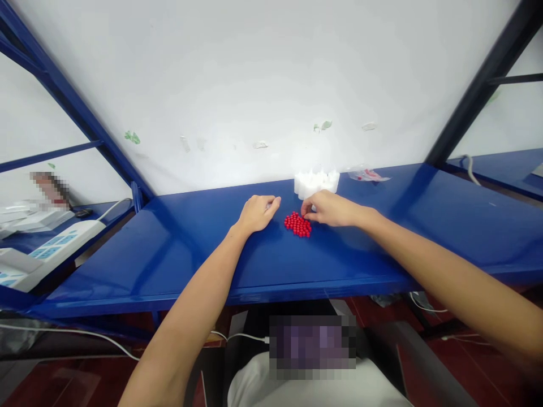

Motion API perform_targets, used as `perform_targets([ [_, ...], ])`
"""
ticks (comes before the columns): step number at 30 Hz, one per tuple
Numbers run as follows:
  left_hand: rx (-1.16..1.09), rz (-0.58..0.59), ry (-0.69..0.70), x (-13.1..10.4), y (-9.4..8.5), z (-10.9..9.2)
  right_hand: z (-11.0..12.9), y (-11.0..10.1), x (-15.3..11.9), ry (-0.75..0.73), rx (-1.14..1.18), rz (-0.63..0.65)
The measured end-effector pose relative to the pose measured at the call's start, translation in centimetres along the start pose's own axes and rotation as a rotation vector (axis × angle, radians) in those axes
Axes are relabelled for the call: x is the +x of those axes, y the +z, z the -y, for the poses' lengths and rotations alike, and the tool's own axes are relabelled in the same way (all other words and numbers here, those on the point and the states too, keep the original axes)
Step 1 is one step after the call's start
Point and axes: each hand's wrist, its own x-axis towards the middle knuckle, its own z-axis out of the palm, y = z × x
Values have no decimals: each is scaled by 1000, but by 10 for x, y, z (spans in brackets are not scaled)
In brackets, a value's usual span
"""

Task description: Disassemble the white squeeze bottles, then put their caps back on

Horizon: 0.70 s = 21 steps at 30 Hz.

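A cluster of small red pieces [298,224] lies on the blue table [186,249]. My left hand [257,213] rests on the table to the left of the cluster, its fingers curled round something whitish that is mostly hidden. From the right, my right hand [328,208] reaches to the cluster's upper right edge. Its thumb and fingertips are pinched together at the red pieces, and what they hold, if anything, is too small to tell. Just behind the right hand stands a group of white bottles [314,182] with pointed tops.
A clear plastic bag [367,174] with red bits lies at the back, right of the bottles. White power strips [63,243] sit at the far left, beyond a blue frame post [85,102]. A dark post [475,85] rises at the right.
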Motion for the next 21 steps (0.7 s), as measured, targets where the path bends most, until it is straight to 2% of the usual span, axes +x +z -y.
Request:
perform_targets([
  [9,5,0,-2,0,1,1,-6,5,2,-16,-52,-23],
  [18,5,6,-5,1,0,1,-1,10,4,-6,-74,-30],
  [21,-2,8,-1,0,1,1,-1,8,3,-28,-66,-71],
])
